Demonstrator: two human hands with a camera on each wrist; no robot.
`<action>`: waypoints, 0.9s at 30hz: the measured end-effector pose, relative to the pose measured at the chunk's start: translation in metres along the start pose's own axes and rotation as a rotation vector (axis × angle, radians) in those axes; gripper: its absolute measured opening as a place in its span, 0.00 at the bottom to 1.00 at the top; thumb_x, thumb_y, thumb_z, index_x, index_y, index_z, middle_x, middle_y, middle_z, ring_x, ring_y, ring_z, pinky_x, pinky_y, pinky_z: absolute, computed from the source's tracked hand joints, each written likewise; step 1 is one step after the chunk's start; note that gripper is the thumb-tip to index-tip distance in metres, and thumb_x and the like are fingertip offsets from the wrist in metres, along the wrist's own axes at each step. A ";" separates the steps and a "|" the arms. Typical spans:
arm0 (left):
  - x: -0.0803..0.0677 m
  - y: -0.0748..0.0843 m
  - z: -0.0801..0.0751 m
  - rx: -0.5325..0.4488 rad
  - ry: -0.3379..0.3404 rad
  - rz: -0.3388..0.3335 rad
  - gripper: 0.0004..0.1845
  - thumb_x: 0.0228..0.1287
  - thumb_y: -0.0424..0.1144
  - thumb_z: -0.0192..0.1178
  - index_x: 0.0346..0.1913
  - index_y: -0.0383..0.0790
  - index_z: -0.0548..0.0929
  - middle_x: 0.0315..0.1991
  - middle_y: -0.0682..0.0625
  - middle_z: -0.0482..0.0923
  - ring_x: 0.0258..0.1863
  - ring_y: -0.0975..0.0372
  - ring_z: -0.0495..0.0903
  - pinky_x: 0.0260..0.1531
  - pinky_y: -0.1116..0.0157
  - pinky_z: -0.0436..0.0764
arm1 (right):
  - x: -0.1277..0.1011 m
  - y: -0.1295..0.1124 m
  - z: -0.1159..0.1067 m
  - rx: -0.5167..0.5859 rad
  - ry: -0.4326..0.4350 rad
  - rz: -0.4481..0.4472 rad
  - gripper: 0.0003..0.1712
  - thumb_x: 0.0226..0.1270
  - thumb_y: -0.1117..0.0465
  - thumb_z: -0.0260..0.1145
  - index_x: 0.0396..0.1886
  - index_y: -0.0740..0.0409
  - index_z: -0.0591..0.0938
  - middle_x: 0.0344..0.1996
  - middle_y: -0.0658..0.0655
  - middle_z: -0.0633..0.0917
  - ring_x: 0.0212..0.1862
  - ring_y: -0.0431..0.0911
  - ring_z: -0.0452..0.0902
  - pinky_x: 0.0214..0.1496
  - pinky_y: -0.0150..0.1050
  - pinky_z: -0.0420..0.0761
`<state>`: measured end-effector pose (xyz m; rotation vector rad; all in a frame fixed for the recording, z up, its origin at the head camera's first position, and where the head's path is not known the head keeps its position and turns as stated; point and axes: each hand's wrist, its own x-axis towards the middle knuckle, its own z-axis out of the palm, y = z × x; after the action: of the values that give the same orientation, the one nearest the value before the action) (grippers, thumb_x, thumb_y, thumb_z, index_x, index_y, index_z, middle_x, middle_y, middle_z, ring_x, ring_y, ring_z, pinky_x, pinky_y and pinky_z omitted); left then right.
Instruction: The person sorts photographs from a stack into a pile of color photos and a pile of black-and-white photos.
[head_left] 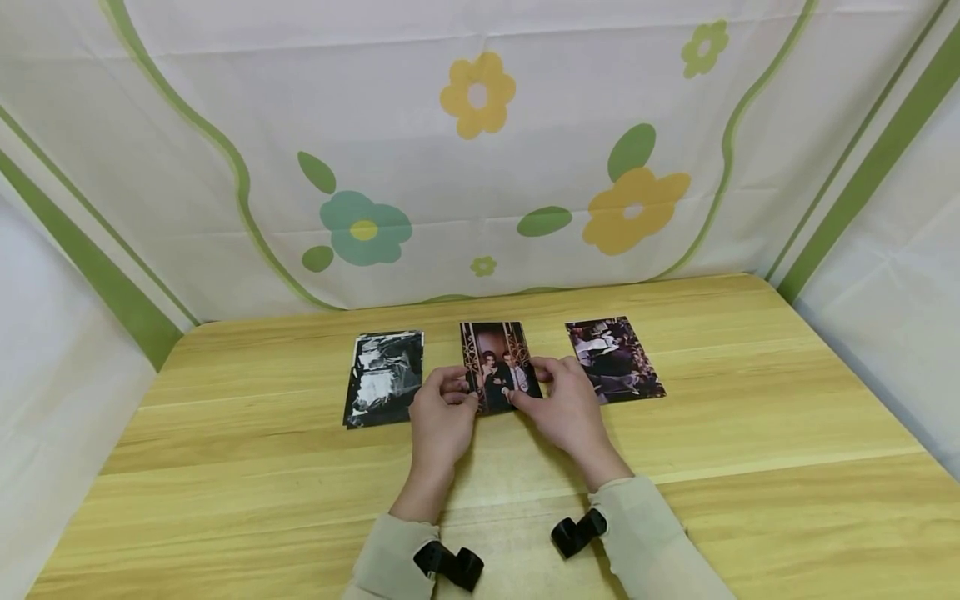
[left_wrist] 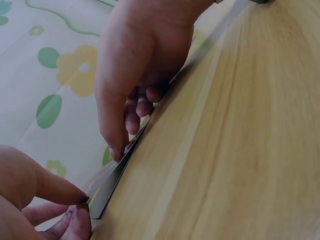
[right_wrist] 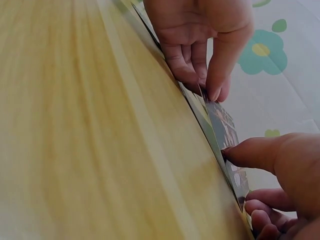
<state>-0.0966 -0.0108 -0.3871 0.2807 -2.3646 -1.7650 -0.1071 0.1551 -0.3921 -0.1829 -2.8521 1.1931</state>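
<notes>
A colour photo card [head_left: 491,358], showing two people before an ornate gate, is held between both hands at the middle of the table. Thumb and fingers of the left hand [head_left: 444,415] pinch its left edge. On the other side, the right hand [head_left: 567,408] pinches the card's right edge, its thumb over the lower front. Seen from the right wrist, the card [right_wrist: 225,137] tilts up at its near edge, with another card [right_wrist: 205,120] beneath it. In the left wrist view the right hand [left_wrist: 145,55] reaches down from above, and the left hand [left_wrist: 30,195] is at lower left.
To the left lies a small stack of black-and-white photo cards [head_left: 386,379], its edges slightly uneven. A purple-toned photo card [head_left: 618,358] lies to the right, partly behind the right hand. Behind the wooden table [head_left: 262,467] hangs a white flowered cloth [head_left: 420,142].
</notes>
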 end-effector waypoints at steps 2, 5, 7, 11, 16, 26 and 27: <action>0.000 -0.001 0.000 -0.004 -0.004 0.000 0.18 0.64 0.20 0.67 0.56 0.32 0.87 0.43 0.38 0.87 0.40 0.53 0.88 0.45 0.54 0.89 | 0.000 0.000 0.000 0.011 -0.002 0.010 0.43 0.61 0.47 0.81 0.74 0.56 0.79 0.57 0.58 0.81 0.49 0.51 0.75 0.53 0.47 0.78; 0.000 -0.001 0.000 -0.003 -0.009 -0.009 0.18 0.64 0.21 0.67 0.56 0.32 0.86 0.43 0.38 0.87 0.40 0.53 0.88 0.45 0.55 0.88 | 0.000 0.001 0.000 0.020 -0.005 0.011 0.43 0.61 0.47 0.81 0.74 0.57 0.79 0.59 0.59 0.81 0.50 0.51 0.76 0.53 0.48 0.78; 0.001 -0.001 -0.001 -0.006 -0.012 -0.017 0.18 0.64 0.21 0.66 0.57 0.32 0.86 0.43 0.38 0.87 0.40 0.53 0.88 0.46 0.55 0.88 | 0.000 0.000 -0.001 0.023 -0.008 0.011 0.44 0.61 0.47 0.81 0.74 0.58 0.79 0.59 0.59 0.82 0.49 0.51 0.76 0.52 0.47 0.77; 0.001 -0.001 -0.001 -0.019 -0.019 -0.030 0.19 0.64 0.20 0.66 0.57 0.33 0.86 0.44 0.39 0.87 0.40 0.54 0.87 0.46 0.56 0.87 | 0.001 0.000 -0.002 0.024 -0.006 0.007 0.44 0.61 0.48 0.81 0.74 0.59 0.78 0.59 0.59 0.83 0.48 0.50 0.76 0.50 0.44 0.76; 0.002 -0.001 -0.003 -0.031 -0.025 -0.050 0.19 0.64 0.21 0.66 0.57 0.34 0.87 0.44 0.39 0.87 0.41 0.56 0.86 0.46 0.57 0.87 | 0.002 -0.001 -0.004 0.059 0.001 0.007 0.43 0.61 0.49 0.81 0.74 0.58 0.79 0.59 0.58 0.84 0.48 0.49 0.77 0.49 0.42 0.76; 0.003 0.009 -0.011 -0.128 -0.049 -0.103 0.19 0.65 0.22 0.66 0.58 0.32 0.86 0.49 0.38 0.86 0.45 0.55 0.85 0.41 0.70 0.84 | -0.001 -0.009 -0.015 0.154 0.027 -0.040 0.37 0.64 0.54 0.79 0.73 0.53 0.80 0.55 0.57 0.83 0.49 0.49 0.79 0.49 0.41 0.77; 0.003 0.012 -0.013 -0.139 -0.050 -0.106 0.19 0.65 0.23 0.67 0.59 0.32 0.87 0.49 0.38 0.86 0.45 0.56 0.85 0.41 0.71 0.84 | -0.002 -0.011 -0.016 0.163 0.031 -0.049 0.37 0.65 0.55 0.78 0.73 0.53 0.80 0.55 0.56 0.83 0.49 0.49 0.78 0.50 0.40 0.77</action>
<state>-0.0964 -0.0203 -0.3720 0.3520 -2.2843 -1.9960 -0.1051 0.1591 -0.3729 -0.1229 -2.7004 1.3918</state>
